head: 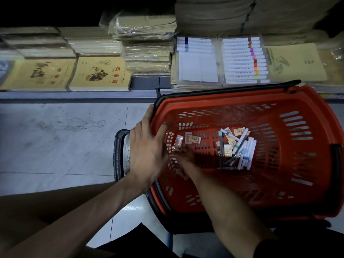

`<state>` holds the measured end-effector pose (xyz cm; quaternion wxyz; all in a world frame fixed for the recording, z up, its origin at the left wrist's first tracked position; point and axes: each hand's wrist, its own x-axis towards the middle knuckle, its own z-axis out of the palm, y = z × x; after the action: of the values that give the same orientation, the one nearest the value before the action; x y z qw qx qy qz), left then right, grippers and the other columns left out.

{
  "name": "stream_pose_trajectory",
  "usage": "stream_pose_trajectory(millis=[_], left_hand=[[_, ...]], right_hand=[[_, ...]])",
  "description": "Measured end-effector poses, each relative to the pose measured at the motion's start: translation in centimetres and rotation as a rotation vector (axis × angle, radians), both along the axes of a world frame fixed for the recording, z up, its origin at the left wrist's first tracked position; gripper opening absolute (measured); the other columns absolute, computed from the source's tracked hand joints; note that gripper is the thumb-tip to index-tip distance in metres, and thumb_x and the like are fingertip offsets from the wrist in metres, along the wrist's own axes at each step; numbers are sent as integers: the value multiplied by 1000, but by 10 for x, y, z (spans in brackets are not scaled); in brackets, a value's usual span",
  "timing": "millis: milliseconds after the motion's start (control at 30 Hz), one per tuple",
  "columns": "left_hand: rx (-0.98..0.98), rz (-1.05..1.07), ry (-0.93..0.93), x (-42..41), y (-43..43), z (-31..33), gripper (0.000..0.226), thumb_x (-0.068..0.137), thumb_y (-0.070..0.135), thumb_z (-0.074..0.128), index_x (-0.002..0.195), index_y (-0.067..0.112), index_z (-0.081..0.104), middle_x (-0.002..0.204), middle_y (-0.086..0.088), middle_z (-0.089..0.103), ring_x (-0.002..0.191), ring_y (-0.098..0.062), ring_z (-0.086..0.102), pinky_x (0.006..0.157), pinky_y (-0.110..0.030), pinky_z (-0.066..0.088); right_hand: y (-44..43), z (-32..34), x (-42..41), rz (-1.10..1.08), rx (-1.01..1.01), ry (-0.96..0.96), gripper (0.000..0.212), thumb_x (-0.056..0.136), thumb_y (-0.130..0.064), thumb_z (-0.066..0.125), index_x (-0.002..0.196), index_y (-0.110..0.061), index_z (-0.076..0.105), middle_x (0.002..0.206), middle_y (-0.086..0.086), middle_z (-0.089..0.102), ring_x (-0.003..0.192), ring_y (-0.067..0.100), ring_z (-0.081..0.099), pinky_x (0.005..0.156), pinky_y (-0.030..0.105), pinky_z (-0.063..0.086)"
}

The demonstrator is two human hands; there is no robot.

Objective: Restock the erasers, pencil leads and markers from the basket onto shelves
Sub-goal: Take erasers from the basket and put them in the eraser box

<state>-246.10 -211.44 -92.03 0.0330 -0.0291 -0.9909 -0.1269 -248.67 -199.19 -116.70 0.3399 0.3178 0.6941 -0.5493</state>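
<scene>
The person's two bare forearms come in from the bottom edge, nearest the camera. The left hand (149,146) lies spread over the near-left rim of the red basket (307,164), fingers flat and apart, pressing on the rim rather than closed round it. The right hand (183,155) reaches down inside the basket, just under and beside the left hand, its fingers at the floor of the basket among a few small wrapped erasers (177,144); it is blurred and partly hidden, so I cannot tell whether it has pinched one or is only touching them.

Just beyond the right hand's fingertips lie two more erasers (192,139) in tan paper sleeves. Further to the right of that hand, well apart from it, sits a loose heap on the basket floor: white markers (249,151) with coloured bands, slim dark pencil lead cases (220,148), and more tan erasers mixed between them.

The basket stands tilted on a pale tiled floor (65,136), its black handle (223,90) folded along the far rim. Left of the left hand a second black handle loop (118,155) sticks out over the tiles.

Beyond the basket runs a low shelf (74,94). Straight above the hands sit two clear trays of markers (245,62), the right one nearly full, the left one (195,44) holding only a few at its far end. To the left of these lie stacks of tan exercise books (100,73), some in plastic wrap.
</scene>
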Motion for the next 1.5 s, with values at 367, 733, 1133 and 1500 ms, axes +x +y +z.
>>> stream_pose_trajectory(millis=[367, 733, 1133, 1500], left_hand=[[-9, -28, -41, -10, 1, -20, 53, 82, 32, 78, 130, 22, 60, 165, -19, 25, 131, -42, 45, 103, -55, 42], [-1, -42, -8, -33, 17, -4, 48, 83, 38, 75, 125, 19, 61, 164, -20, 25, 132, -43, 46, 103, -57, 42], [7, -63, 13, -28, 20, -4, 45, 84, 40, 73, 122, 20, 63, 164, -18, 28, 129, -39, 48, 101, -54, 42], [32, -68, 26, -29, 20, -6, 41, 85, 35, 65, 123, 19, 64, 164, -17, 30, 128, -39, 48, 100, -53, 42]], right_hand=[[35, -2, -10, -145, -152, -266, 73, 54, -54, 96, 115, -20, 75, 106, 3, 76, 86, 17, 74, 69, 32, 61], [52, 66, -38, -80, -241, -230, 11, 92, -23, 74, 101, -17, 73, 111, 6, 73, 106, 23, 69, 95, 41, 59], [77, 53, -17, 113, 82, -26, 40, 100, -18, 65, 137, -6, 57, 129, 8, 60, 95, 24, 63, 55, 12, 49], [45, 15, -8, 412, 393, 106, 47, 80, -38, 83, 123, -25, 69, 123, -1, 71, 111, 23, 69, 93, 27, 53]])
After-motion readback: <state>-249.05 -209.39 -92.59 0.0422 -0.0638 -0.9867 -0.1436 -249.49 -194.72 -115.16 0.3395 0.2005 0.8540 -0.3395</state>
